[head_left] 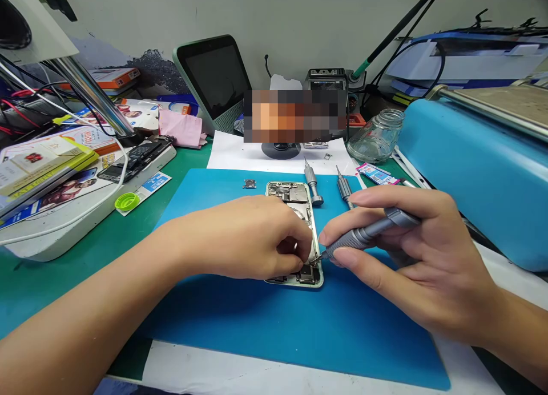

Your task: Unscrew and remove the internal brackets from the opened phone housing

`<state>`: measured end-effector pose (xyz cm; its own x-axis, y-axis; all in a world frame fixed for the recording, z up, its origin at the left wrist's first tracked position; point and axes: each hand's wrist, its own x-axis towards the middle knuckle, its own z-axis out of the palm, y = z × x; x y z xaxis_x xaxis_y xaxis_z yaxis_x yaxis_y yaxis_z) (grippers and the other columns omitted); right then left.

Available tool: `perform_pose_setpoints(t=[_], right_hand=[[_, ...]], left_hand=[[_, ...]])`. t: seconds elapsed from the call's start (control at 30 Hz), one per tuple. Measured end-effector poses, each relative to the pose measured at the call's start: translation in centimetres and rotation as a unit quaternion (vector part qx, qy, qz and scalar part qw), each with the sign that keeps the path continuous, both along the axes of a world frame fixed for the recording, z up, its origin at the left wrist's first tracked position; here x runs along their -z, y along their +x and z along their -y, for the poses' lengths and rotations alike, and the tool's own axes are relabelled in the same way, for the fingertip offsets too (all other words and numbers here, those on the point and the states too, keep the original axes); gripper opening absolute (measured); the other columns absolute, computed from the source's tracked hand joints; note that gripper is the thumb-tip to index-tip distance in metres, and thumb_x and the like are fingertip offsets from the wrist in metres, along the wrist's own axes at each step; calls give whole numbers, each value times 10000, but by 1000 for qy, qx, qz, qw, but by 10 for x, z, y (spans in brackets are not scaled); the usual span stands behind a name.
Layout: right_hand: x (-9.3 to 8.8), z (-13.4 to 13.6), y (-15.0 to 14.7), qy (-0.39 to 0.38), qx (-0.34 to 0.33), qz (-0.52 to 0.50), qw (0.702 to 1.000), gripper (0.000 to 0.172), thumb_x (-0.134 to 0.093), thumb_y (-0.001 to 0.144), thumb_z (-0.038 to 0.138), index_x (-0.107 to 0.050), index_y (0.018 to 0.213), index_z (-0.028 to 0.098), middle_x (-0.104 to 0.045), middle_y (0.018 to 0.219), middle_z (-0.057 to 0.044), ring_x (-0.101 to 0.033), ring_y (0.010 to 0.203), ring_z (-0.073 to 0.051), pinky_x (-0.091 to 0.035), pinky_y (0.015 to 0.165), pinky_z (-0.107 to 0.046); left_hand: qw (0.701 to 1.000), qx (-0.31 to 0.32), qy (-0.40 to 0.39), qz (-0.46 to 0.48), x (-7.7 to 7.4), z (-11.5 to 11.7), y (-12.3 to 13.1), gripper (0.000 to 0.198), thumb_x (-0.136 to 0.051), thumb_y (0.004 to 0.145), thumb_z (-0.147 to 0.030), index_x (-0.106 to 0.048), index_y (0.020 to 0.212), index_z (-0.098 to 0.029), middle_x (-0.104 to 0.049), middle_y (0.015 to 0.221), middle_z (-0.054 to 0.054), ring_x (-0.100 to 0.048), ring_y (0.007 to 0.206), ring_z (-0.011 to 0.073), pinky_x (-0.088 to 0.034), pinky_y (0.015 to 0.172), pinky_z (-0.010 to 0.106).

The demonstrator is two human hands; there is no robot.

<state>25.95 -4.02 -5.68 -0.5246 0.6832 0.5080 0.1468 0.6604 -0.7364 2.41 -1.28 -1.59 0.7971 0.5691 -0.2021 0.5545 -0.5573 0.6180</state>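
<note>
**Surface and room.** The counter (107, 241) carries a green covering and stands against a plain light wall (299, 18). At the left of the frame, a white stand base (55, 235) lies on the counter, with a green cap (127, 201) just beside its right edge. A blue mat (257, 326) covers the centre of the counter. Behind the mat, at upper centre, a dark-screened display (214, 78) leans back toward the wall. A small loose component (249, 184) lies on the mat near its far edge. The opened phone (295, 194) lies flat at the centre of the mat with its internals facing up. Two spare drivers (313, 185) lie just right of its top end. Further right stand a glass jar (377, 135) and a large blue machine (466, 184).

**Hand pose.** The left hand (248, 238) reaches in from the lower left, palm down. Its fingers are drawn together, with the tips on the lower half of the phone. Whether they pinch a part cannot be determined. The right hand (411, 252) enters from the lower right. It is clamped around a grey screwdriver (368, 232), and the index finger lies along the shaft. The tip points left and meets the lower right edge of the phone, beside the left fingertips.
</note>
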Motion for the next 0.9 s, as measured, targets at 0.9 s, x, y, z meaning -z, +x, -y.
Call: perform_pose_setpoints(t=[0.9], right_hand=[[-2, -6, 1, 13, 37, -10, 999, 559, -696, 925, 31, -538, 1327, 385, -715, 961, 20, -787, 863, -186, -668, 603, -285]], left_hand=[[999, -3, 38, 28, -1, -2, -3, 199, -634, 915, -69, -783, 903, -200, -740, 774, -54, -620, 671, 104, -409, 621, 231]])
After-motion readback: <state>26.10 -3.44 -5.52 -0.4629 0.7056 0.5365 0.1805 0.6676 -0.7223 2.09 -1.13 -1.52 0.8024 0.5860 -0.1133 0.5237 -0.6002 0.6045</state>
